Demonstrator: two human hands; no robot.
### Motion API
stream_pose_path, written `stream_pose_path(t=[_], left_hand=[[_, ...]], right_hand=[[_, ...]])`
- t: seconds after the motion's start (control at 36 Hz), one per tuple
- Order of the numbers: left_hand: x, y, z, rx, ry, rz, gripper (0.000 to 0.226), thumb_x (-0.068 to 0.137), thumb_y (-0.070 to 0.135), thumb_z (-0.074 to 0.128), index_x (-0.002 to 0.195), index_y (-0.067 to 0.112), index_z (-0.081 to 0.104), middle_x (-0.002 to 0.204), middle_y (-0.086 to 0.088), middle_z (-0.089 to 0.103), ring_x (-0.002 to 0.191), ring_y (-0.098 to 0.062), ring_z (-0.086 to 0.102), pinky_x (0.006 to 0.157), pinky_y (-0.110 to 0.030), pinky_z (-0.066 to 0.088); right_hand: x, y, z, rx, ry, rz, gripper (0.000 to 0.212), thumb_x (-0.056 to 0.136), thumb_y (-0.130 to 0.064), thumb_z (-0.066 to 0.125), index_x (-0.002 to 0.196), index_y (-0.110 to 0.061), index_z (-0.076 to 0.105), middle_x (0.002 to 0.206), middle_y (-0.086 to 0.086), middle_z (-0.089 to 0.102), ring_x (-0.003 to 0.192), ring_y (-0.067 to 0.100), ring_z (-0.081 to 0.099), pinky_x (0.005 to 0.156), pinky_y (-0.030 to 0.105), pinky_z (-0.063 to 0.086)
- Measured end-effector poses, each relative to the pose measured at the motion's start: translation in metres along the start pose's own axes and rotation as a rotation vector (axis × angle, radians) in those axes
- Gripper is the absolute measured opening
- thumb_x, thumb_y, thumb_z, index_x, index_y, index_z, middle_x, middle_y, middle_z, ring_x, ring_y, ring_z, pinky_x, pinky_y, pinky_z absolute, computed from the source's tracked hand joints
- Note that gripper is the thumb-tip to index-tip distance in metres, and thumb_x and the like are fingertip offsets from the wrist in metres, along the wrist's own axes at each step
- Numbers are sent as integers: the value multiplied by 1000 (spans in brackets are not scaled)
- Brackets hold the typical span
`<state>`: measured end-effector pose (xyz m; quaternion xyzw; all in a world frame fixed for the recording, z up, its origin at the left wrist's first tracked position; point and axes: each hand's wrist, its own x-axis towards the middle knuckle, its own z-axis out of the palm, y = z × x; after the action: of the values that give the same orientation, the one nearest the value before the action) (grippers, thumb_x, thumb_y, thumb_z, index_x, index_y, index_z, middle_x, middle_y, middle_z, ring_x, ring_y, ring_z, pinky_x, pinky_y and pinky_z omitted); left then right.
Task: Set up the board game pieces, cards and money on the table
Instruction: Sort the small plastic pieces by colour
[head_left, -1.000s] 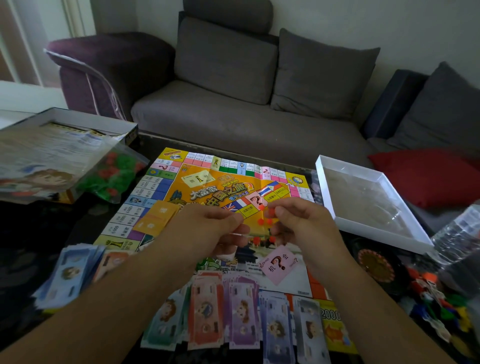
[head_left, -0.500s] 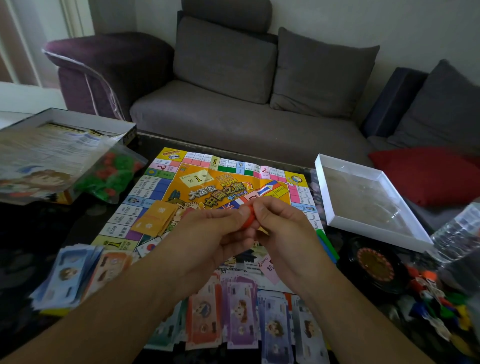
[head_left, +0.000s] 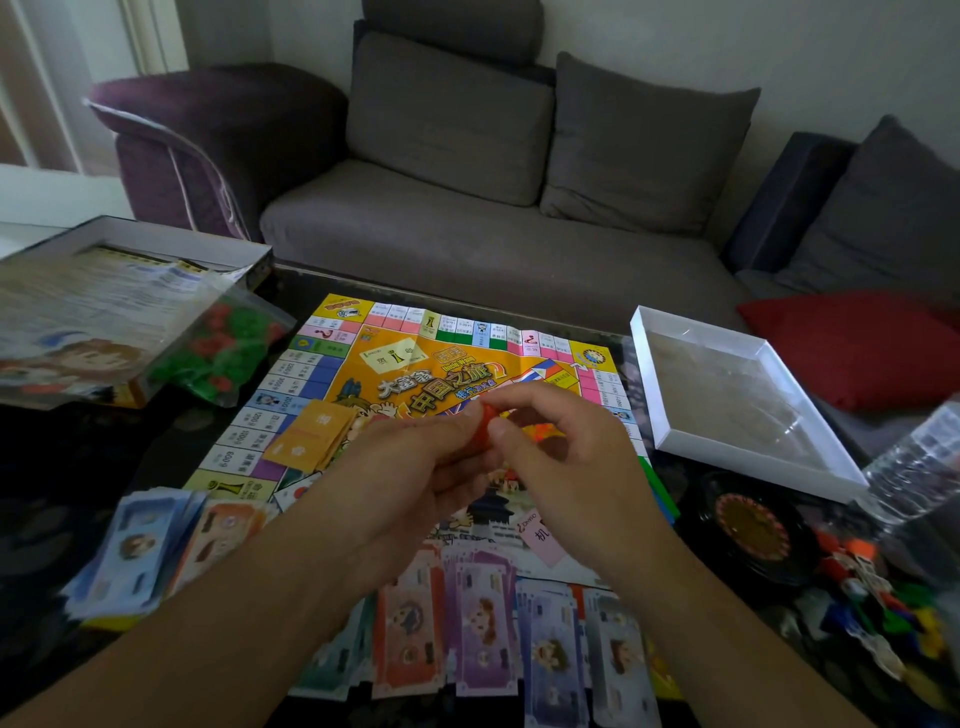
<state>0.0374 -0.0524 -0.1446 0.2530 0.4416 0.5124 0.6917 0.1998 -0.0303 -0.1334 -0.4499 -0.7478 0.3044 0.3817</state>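
The colourful game board lies open on the dark table. Above its middle, my left hand and my right hand meet and together pinch a small red-orange game piece between fingertips and thumbs. A stack of orange cards rests on the board to the left of my hands. A pink card lies under my right wrist. Play money is laid in rows along the board's near edge, with another pile of notes at the near left.
A white box tray sits at the right, beside a black spinner wheel and loose coloured tokens. The box lid with papers and a bag of red and green pieces lies at the left. A grey sofa stands behind.
My hands have come together from slightly apart and drifted a little to the right over the board. Their fingertips now pinch one red piece between them.
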Motion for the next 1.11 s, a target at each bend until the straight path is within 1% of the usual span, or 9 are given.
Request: stream_pose_path(t=[0.14, 0.36, 0.56, 0.64, 0.75, 0.83, 0.92, 1.03, 1.11], left_hand=[[-2, 2, 3, 10, 8, 5, 26, 101, 24, 63, 112, 4, 76, 108, -11, 80, 93, -18, 78, 81, -33, 56], [-4, 2, 8, 50, -34, -44, 35, 101, 32, 62, 116, 3, 74, 108, -15, 79, 100, -23, 78, 84, -35, 56], [1, 4, 8, 87, -48, -78, 38, 101, 38, 61, 115, 7, 77, 110, -15, 79, 110, -31, 74, 102, -44, 55], [0, 4, 6, 113, -44, -54, 33, 99, 32, 63, 110, 6, 79, 108, -14, 79, 103, -29, 76, 89, -39, 60], [0, 5, 2, 142, 17, -28, 26, 99, 27, 65, 104, 5, 78, 102, -11, 80, 84, -19, 76, 73, -32, 58], [0, 7, 0, 126, 77, -38, 23, 101, 23, 64, 111, 4, 73, 102, -10, 81, 86, -20, 79, 72, -32, 58], [0, 10, -2, 99, 95, -45, 22, 102, 20, 63, 114, 2, 71, 100, -11, 81, 80, -17, 78, 67, -29, 61], [1, 10, -4, 87, 106, -25, 20, 102, 16, 64, 115, 3, 70, 98, -13, 81, 75, -16, 77, 62, -27, 62], [2, 10, -2, 97, 104, -18, 20, 101, 17, 64, 116, 3, 70, 97, -13, 81, 72, -16, 76, 61, -27, 62]], right_hand=[[-5, 1, 4, -281, -22, -188, 29, 90, -29, 77, 117, -32, 66, 105, -20, 63, 100, 5, 62, 75, 28, 57], [-6, 3, 5, -357, 89, -247, 11, 91, -31, 71, 101, -28, 69, 90, -15, 65, 85, 7, 62, 69, 34, 55], [-6, 4, 3, -457, 93, -287, 14, 92, -36, 65, 99, -26, 72, 84, -12, 66, 77, 10, 59, 67, 38, 54], [-5, 3, 4, -443, 67, -291, 11, 91, -30, 67, 101, -28, 73, 82, -18, 63, 77, 8, 58, 69, 37, 54], [1, 3, -6, -300, -123, -109, 24, 94, -30, 73, 118, -35, 72, 100, -18, 71, 88, 10, 66, 80, 36, 58], [9, 14, -21, -245, -103, 116, 37, 98, -31, 72, 134, -39, 67, 113, -22, 68, 99, -1, 66, 84, 25, 59], [15, 37, -35, -315, 4, 227, 28, 104, -16, 62, 124, -33, 71, 115, -20, 70, 106, -4, 64, 71, 8, 46], [14, 65, -45, -512, -83, 365, 34, 101, -1, 57, 118, -28, 68, 124, -6, 66, 116, 15, 60, 76, 18, 54], [14, 72, -40, -464, -164, 370, 26, 101, -10, 63, 111, -34, 67, 116, -10, 64, 99, 9, 61, 54, 10, 48]])
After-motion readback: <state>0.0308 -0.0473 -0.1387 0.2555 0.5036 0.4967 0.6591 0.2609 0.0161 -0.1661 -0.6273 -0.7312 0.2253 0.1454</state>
